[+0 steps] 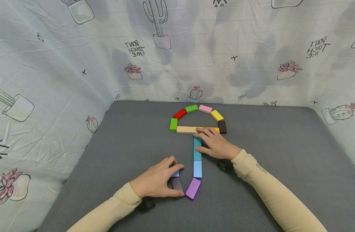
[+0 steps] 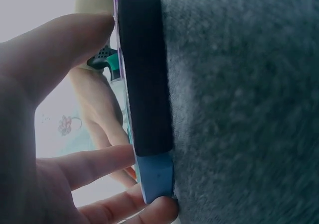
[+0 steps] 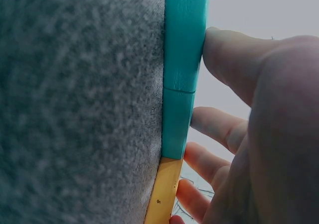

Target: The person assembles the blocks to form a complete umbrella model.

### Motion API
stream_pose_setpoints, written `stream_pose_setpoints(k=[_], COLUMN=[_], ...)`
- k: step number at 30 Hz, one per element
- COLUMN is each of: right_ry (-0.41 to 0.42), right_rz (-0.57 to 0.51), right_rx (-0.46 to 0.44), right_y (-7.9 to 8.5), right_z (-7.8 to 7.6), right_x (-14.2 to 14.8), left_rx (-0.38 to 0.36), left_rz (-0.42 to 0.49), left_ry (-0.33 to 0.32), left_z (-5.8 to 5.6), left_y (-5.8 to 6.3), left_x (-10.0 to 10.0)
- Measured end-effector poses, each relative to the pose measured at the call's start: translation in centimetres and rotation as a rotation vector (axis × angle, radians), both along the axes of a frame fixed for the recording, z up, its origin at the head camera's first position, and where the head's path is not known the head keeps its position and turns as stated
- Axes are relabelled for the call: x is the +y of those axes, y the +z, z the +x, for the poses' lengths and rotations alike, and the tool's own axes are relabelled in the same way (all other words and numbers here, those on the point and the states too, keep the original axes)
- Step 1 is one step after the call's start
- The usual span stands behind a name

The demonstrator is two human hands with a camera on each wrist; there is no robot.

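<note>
My left hand [image 1: 157, 179] reaches over a dark block [image 1: 176, 184] and a blue block [image 1: 175, 174] lying end to end. Its thumb is at the dark block's near end; in the left wrist view its other fingertips lie along the blue block [image 2: 157, 176]. The right hand [image 1: 219, 144] rests its fingertips on two teal blocks [image 1: 197, 154] in a straight line, some reaching the wooden block [image 3: 162, 189] beyond. Below them come a light blue block [image 1: 197, 169] and a slanted purple block [image 1: 193, 188], whose near end lies beside the dark block.
Across the line's top run a plain wooden block [image 1: 185, 130] and a yellow block [image 1: 216, 129]. Above them curve green [image 1: 173, 124], red [image 1: 180, 114], pink [image 1: 205, 109], yellow [image 1: 217, 115] and dark brown [image 1: 222, 127] blocks. Printed cloth [image 1: 194, 64] hangs behind the grey table [image 1: 131, 138].
</note>
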State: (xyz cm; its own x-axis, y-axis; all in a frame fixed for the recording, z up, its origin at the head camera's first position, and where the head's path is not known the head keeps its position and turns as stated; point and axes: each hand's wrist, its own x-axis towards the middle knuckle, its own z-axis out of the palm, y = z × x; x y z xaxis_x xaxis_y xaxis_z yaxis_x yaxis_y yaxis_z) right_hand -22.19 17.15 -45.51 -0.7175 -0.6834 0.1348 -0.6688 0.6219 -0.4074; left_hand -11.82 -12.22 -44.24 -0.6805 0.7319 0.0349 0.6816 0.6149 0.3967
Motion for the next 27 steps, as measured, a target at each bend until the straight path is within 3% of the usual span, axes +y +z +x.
stream_pose_setpoints(k=[7, 12, 18, 27], right_ry=[-0.010, -0.016, -0.012, -0.005], right_rz=[0.001, 0.013, 0.011, 0.004], right_rx=[-0.028, -0.034, -0.001, -0.009], right_y=[-0.1, -0.1, -0.1, -0.1], right_z=[-0.1, 0.0, 0.0, 0.1], right_x=[0.0, 0.0, 0.1, 0.0], left_rx=[-0.021, 0.083, 0.196, 0.254], left_rz=[-0.002, 0.013, 0.015, -0.080], left_ry=[0.032, 0.087, 0.131, 0.220], left_z=[-0.6, -1.8, -3.5, -5.6], left_y=[0.6, 1.7, 3.8, 6.7], left_x=[-0.3, -0.5, -0.3, 1.0])
